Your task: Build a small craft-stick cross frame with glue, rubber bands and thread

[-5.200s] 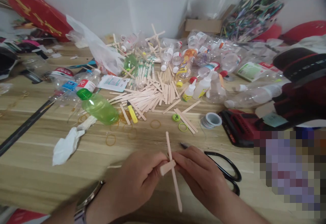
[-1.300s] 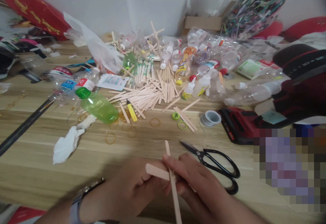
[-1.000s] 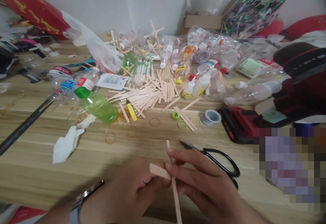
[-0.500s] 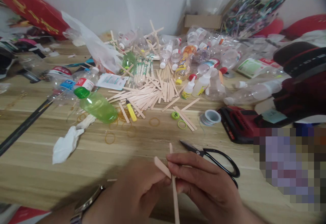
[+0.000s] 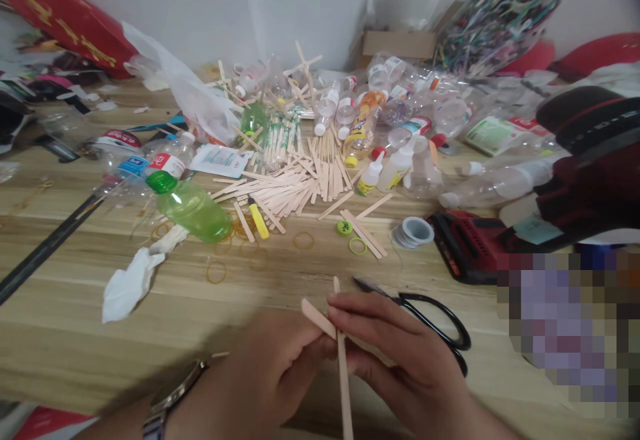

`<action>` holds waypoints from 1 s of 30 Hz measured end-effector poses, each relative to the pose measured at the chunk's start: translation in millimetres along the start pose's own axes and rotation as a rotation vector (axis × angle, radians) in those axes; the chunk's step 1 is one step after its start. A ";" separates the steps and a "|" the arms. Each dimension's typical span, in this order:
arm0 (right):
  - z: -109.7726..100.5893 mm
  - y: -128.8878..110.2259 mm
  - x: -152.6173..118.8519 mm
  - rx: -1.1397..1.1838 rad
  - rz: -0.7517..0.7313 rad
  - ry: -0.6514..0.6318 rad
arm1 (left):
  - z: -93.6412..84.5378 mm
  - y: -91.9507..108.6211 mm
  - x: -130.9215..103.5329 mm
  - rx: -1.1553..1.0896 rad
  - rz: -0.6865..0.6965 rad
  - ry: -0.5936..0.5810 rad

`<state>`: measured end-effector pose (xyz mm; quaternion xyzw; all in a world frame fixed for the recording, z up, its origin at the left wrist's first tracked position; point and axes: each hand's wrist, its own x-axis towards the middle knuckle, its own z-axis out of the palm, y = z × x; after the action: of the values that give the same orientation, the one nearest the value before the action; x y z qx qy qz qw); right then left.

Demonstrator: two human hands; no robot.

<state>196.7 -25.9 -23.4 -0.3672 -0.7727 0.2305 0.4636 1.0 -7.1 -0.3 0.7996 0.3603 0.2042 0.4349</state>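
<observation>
Two wooden craft sticks meet between my hands near the bottom of the view. One long craft stick [image 5: 343,377] points toward me; a second craft stick [image 5: 318,319] slants across it from the upper left. My left hand [image 5: 280,360], with a watch on its wrist, is closed on the slanted stick. My right hand [image 5: 395,347] pinches the long stick close to the crossing. The fingers cover the joint, so I cannot tell how the two are joined. Black-handled scissors [image 5: 435,320] lie just beyond my right hand, partly hidden by it.
A pile of craft sticks [image 5: 285,190] lies mid-table. Around it are a green bottle [image 5: 193,212], a yellow-handled tool [image 5: 259,219], rubber bands [image 5: 216,271], glue bottles [image 5: 370,177], a wire spool [image 5: 414,231] and many plastic bottles. A red-and-black power tool [image 5: 470,243] stands right; crumpled tissue [image 5: 131,287] lies left.
Both hands and the crossed sticks have shifted very slightly upward, away from me. The grip looks the same, and the things on the table have not moved.
</observation>
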 end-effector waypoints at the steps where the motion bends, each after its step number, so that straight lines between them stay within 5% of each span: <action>1: -0.2 0.3 -0.2 -0.007 0.014 -0.002 | -0.7 0.1 0.7 -0.004 -0.014 0.006; 10: -1.6 3.1 3.0 0.016 0.139 0.092 | -4.4 -3.7 -6.4 0.093 -0.060 0.047; 18: 4.9 5.0 0.8 0.001 0.138 0.064 | 3.7 -8.8 -3.7 0.324 0.025 0.084; 30: 4.5 7.7 0.4 -0.233 0.024 0.057 | 5.9 -8.7 -3.2 0.372 0.076 0.090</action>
<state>195.3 -20.8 -30.6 -0.4343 -0.7763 0.1339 0.4369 -0.9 -9.6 -10.9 0.8693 0.3803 0.1860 0.2551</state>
